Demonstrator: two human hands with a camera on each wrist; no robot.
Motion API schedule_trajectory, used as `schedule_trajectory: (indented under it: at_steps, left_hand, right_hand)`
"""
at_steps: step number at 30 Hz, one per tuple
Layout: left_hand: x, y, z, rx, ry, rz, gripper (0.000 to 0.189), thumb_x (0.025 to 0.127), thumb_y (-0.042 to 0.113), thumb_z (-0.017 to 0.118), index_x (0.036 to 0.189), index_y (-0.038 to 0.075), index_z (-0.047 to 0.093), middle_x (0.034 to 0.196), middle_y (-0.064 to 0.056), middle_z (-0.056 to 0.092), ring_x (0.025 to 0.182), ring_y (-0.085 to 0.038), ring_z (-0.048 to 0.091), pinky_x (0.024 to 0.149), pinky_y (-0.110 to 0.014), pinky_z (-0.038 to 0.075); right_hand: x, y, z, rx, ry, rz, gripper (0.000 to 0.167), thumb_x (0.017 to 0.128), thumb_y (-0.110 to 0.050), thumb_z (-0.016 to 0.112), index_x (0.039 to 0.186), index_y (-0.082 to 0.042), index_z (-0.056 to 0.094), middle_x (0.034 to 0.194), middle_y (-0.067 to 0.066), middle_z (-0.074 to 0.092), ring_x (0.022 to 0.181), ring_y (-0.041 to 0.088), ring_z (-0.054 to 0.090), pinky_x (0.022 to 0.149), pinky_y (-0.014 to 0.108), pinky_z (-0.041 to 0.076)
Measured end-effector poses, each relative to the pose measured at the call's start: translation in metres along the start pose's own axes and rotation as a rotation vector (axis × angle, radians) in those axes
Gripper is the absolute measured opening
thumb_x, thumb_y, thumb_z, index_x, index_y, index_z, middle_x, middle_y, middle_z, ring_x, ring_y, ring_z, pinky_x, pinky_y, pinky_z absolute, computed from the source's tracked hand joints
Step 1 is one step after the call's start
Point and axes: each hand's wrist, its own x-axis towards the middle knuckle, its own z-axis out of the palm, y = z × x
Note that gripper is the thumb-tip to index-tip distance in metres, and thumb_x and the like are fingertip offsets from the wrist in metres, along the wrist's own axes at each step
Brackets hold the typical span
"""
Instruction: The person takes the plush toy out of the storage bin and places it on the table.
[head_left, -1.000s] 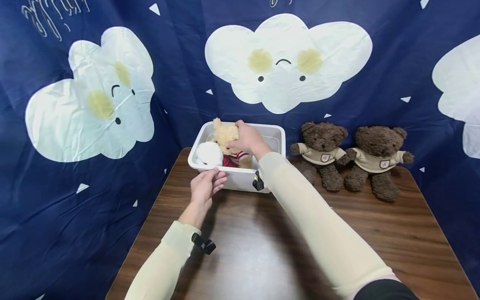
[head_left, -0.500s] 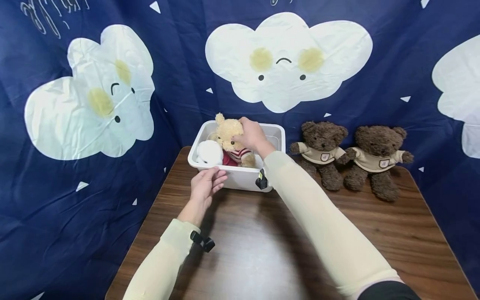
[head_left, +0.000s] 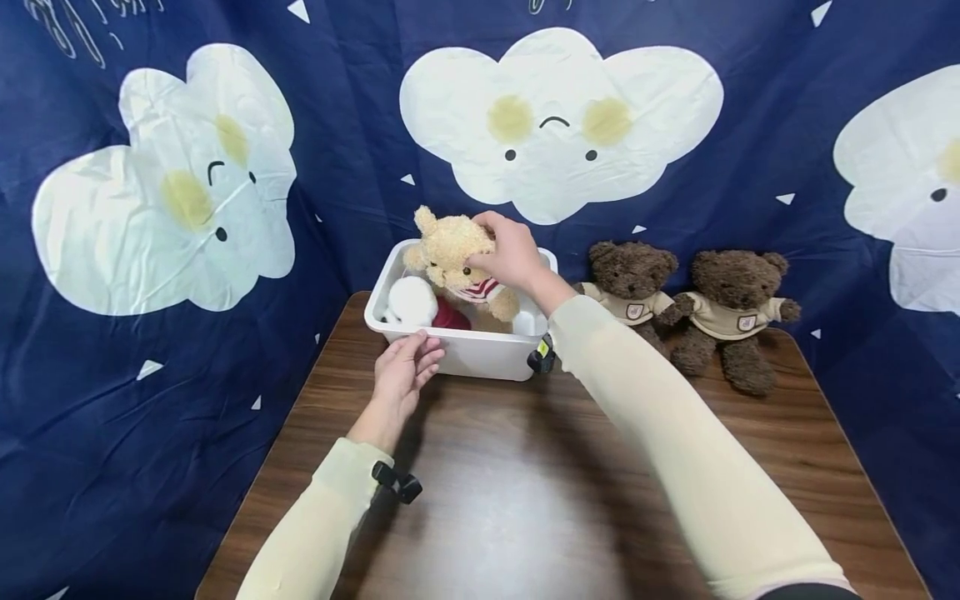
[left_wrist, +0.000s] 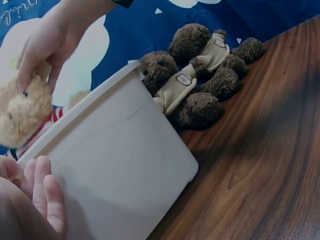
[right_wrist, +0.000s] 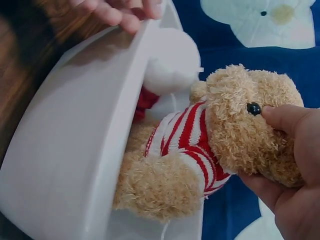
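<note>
My right hand point(head_left: 513, 254) grips a light tan teddy bear point(head_left: 450, 246) by the side of its head, thumb near one eye in the right wrist view. The bear wears a red-and-white striped top point(right_wrist: 187, 135); its head is above the rim of a white plastic bin point(head_left: 480, 354), its lower body still inside. My left hand point(head_left: 405, 371) pinches the bin's front rim near the left corner, thumb on top and the other fingers outside. Beside the bear in the bin sits a round white plush head point(head_left: 412, 302) with something red point(head_left: 450, 315) next to it.
Two dark brown teddy bears point(head_left: 633, 275) in beige sweaters sit right of the bin, against a blue cloth backdrop point(head_left: 352, 150) with white clouds. The bin stands at the back of a brown wooden table point(head_left: 480, 467).
My right hand has lifted the tan bear upward, so more of its head and striped top shows above the rim. The left hand stays at the rim. The head view has shifted slightly.
</note>
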Motion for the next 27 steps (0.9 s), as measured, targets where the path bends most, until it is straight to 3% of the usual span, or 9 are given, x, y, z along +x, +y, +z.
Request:
schedule_trajectory:
  at_steps: [7, 16, 19, 21, 23, 27]
  left_hand:
    - [-0.005, -0.001, 0.003, 0.006, 0.007, 0.041, 0.012, 0.099, 0.015, 0.069, 0.102, 0.011, 0.058, 0.083, 0.004, 0.078, 0.068, -0.008, 0.074, 0.058, -0.019, 0.057]
    - [-0.005, -0.002, 0.005, 0.044, 0.031, 0.131, 0.015, 0.095, 0.009, 0.071, 0.102, 0.008, 0.057, 0.08, 0.004, 0.078, 0.065, -0.008, 0.074, 0.055, -0.017, 0.055]
    - [-0.004, -0.003, 0.005, 0.045, 0.036, 0.143, 0.016, 0.095, 0.009, 0.071, 0.101, 0.008, 0.057, 0.078, 0.004, 0.077, 0.065, -0.009, 0.074, 0.054, -0.017, 0.055]
    - [-0.003, -0.004, 0.006, 0.044, 0.037, 0.144, 0.017, 0.095, 0.009, 0.071, 0.101, 0.008, 0.056, 0.078, 0.004, 0.077, 0.065, -0.009, 0.074, 0.053, -0.017, 0.055]
    - [-0.003, -0.005, 0.006, 0.043, 0.034, 0.141, 0.017, 0.095, 0.01, 0.072, 0.101, 0.008, 0.056, 0.078, 0.004, 0.077, 0.065, -0.01, 0.074, 0.053, -0.017, 0.055]
    - [-0.002, -0.005, 0.005, 0.045, 0.034, 0.128, 0.018, 0.096, 0.012, 0.072, 0.102, 0.008, 0.056, 0.079, 0.003, 0.078, 0.066, -0.01, 0.074, 0.054, -0.018, 0.057]
  right_hand:
    - [-0.011, -0.011, -0.036, 0.042, 0.018, -0.015, 0.056, 0.087, -0.026, 0.081, 0.138, -0.018, 0.059, 0.132, 0.002, 0.067, 0.121, 0.022, 0.06, 0.102, 0.04, 0.05]
    - [-0.024, -0.024, -0.089, 0.127, 0.09, -0.029, 0.06, 0.087, -0.025, 0.079, 0.142, -0.019, 0.058, 0.136, 0.004, 0.063, 0.107, 0.017, 0.064, 0.093, 0.033, 0.054]
    - [-0.032, -0.026, -0.11, 0.201, 0.114, -0.058, 0.058, 0.086, -0.019, 0.08, 0.14, -0.016, 0.06, 0.133, 0.006, 0.063, 0.099, 0.017, 0.065, 0.084, 0.03, 0.058]
    - [-0.038, -0.027, -0.124, 0.239, 0.136, -0.075, 0.057, 0.084, -0.014, 0.08, 0.138, -0.014, 0.061, 0.132, 0.005, 0.063, 0.107, 0.014, 0.061, 0.08, 0.027, 0.059]
    - [-0.045, -0.027, -0.137, 0.287, 0.164, -0.082, 0.055, 0.083, -0.009, 0.08, 0.135, -0.013, 0.064, 0.128, 0.005, 0.063, 0.099, 0.014, 0.064, 0.074, 0.025, 0.06]
    - [-0.06, -0.026, -0.165, 0.318, 0.241, -0.097, 0.053, 0.079, -0.003, 0.081, 0.13, -0.013, 0.068, 0.119, 0.003, 0.067, 0.094, 0.011, 0.067, 0.076, 0.021, 0.059]
